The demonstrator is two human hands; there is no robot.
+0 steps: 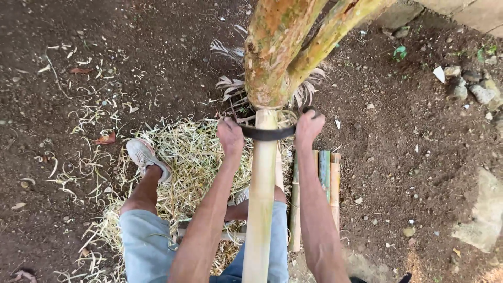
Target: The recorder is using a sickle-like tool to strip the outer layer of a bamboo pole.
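Far left: dark soil [63, 173] scattered with pale curled shavings. A thicker shavings heap [188, 152] lies under your shoe [146, 157].

Your left hand [230, 137] is clenched around the left handle of a curved drawknife [268, 133]. The dark blade crosses the bamboo pole [261, 199] at right angles, touching its far end just below the tree trunk [272, 52].

The pole's long axis runs from your lap straight away toward the trunk, between both forearms; its far end appears to butt against the trunk's base. Both hands sit level at that far end, neither clearly nearer.

Your right hand [308, 128] is clenched on the right handle.

Right of the pole: a bundle of split bamboo lengths [317, 183] lying parallel, just beside your right forearm. Farther right, stones [471, 89] and bare earth, well apart.

The forked trunk stands directly beyond the blade.
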